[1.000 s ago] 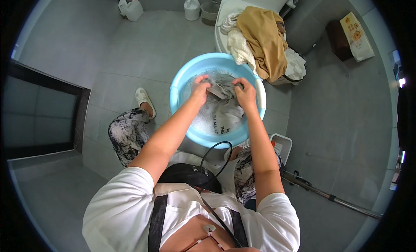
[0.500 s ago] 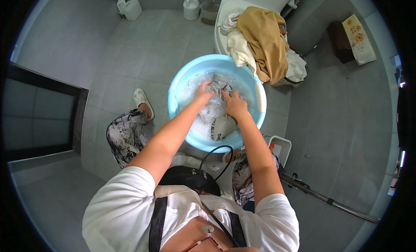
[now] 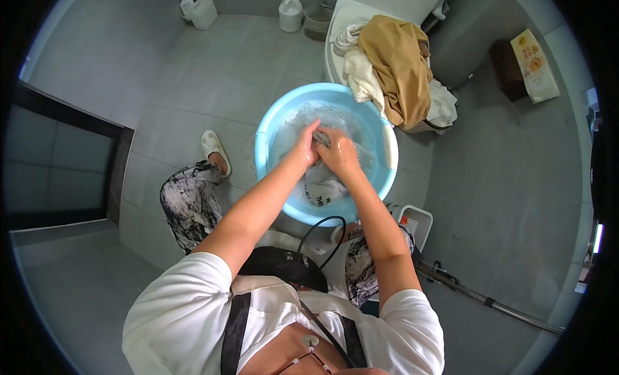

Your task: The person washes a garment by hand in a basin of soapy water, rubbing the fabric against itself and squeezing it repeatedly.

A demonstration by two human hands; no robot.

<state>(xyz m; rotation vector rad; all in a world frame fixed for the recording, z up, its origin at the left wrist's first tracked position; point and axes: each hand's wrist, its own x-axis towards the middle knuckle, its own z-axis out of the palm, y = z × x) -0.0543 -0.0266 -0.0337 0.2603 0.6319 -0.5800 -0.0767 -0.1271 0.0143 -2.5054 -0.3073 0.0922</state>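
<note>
On the grey floor, a tub is set mid-frame; in it, cloth is gripped by the left hand and right hand.

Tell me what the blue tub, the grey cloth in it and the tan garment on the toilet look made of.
Blue tub: probably moulded plastic, smooth, judging by its even colour and thick rounded edge. Grey cloth: soft, matte-looking fabric, judging by its wet folds; fibre unclear. Tan garment: fabric, perhaps cotton, fairly matte, with loose, soft folds.
</note>
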